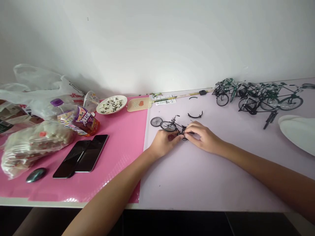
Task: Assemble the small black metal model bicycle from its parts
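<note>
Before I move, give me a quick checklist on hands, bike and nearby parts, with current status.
1. Left hand on the model bicycle: ok, fingers at its frame.
2. Right hand on the same bicycle: ok, fingertips close to the left thumb.
3. Contact spot visible: cannot tell exactly what is pinched; fingers hide it.
4. Area behind the right hand free of loose parts: not ok, a curved black part lies there.
5. Spoked wheel clear of the bicycle's wheel: cannot tell, they look very close.
6. Phones clear of both hands: ok, on the pink mat.
</note>
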{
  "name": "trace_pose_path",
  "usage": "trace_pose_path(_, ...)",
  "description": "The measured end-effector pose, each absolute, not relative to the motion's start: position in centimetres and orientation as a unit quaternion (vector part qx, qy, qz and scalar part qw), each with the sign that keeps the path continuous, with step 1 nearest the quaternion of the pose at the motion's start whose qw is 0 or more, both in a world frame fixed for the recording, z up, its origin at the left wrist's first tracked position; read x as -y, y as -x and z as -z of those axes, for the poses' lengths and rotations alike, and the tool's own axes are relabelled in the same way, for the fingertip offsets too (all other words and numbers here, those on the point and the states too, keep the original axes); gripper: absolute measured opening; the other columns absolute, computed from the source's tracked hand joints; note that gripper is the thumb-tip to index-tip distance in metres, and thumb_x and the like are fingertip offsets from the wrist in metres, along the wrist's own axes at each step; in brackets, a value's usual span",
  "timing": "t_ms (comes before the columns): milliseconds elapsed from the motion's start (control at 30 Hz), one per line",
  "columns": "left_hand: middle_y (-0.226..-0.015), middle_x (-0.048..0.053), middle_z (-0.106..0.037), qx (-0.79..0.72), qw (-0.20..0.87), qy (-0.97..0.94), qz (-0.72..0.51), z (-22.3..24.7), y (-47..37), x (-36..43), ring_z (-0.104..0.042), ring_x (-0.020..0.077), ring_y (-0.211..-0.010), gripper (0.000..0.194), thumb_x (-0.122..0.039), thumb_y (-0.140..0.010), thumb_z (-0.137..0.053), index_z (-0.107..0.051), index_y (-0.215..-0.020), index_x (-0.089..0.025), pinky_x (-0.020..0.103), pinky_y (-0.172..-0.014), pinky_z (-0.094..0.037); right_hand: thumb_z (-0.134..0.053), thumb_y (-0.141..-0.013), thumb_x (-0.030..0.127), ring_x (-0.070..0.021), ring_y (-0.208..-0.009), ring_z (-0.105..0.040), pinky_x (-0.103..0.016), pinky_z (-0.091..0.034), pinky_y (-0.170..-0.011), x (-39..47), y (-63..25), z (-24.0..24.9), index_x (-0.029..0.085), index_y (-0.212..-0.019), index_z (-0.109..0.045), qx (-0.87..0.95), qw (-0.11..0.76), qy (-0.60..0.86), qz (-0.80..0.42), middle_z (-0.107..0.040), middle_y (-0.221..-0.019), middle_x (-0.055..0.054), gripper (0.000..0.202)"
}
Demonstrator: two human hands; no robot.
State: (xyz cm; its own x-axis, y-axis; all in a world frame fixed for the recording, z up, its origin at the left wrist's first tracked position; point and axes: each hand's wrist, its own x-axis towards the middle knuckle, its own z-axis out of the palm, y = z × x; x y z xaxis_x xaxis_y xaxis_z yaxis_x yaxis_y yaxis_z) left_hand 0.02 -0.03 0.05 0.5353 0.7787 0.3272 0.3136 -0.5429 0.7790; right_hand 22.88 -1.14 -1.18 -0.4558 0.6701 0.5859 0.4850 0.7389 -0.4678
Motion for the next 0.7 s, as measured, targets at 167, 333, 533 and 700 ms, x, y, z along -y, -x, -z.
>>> trace_pose_path(167, -0.068, 0.0, -0.053, -0.337, 0.32, -0.819, -0.337, 0.08, -0.01, 0.01, -0.044, 0.0134, -0.066, 0.04, -0.048, -0.1, -0.058, -0.063, -0.075, -0.017, 0.026, -0.061, -0.037, -0.061, -0.099, 0.02, -0.024, -0.092, -0.063, -0.041, -0.054, -0.082, 1.13, -22.87, 1.15, 0.024, -0.095, -0.064, 0.845, 0.396, 0.34, -0.119, -0.068, -0.091, -0.006, 0.007)
trace_pose_path(333, -0.072, 0.002, -0.06, -0.339, 0.31, -0.825, -0.33, 0.06, 0.02, 0.06, -0.051, 0.0145, -0.068, 0.038, -0.047, -0.101, -0.057, -0.069, -0.081, -0.017, 0.027, -0.064, -0.041, -0.061, -0.099, 0.02, -0.0241, -0.091, -0.063, -0.041, -0.054, -0.082, 1.16, -22.83, 1.07, 0.025, -0.094, -0.065, 0.841, 0.398, 0.343, -0.13, -0.068, -0.09, -0.005, 0.007)
trace_pose_path(533, -0.073, 0.002, -0.062, -0.341, 0.312, -0.825, -0.325, -0.1, 0.05, 0.13, -0.052, 0.0142, -0.069, 0.036, -0.045, -0.101, -0.057, -0.071, -0.084, -0.016, 0.026, -0.064, -0.042, -0.061, -0.099, 0.021, -0.0242, -0.091, -0.064, -0.041, -0.054, -0.082, 1.16, -22.89, 1.11, 0.025, -0.095, -0.065, 0.84, 0.396, 0.345, -0.134, -0.068, -0.091, -0.005, 0.007)
trace_pose_path(700, -0.072, 0.001, -0.061, -0.344, 0.32, -0.821, -0.325, -0.27, 0.0, 0.18, -0.049, 0.0135, -0.067, 0.033, -0.042, -0.1, -0.059, -0.071, -0.083, -0.017, 0.026, -0.064, -0.041, -0.06, -0.099, 0.021, -0.024, -0.092, -0.064, -0.041, -0.054, -0.082, 1.12, -22.98, 1.22, 0.025, -0.096, -0.065, 0.843, 0.393, 0.344, -0.132, -0.068, -0.092, -0.006, 0.007)
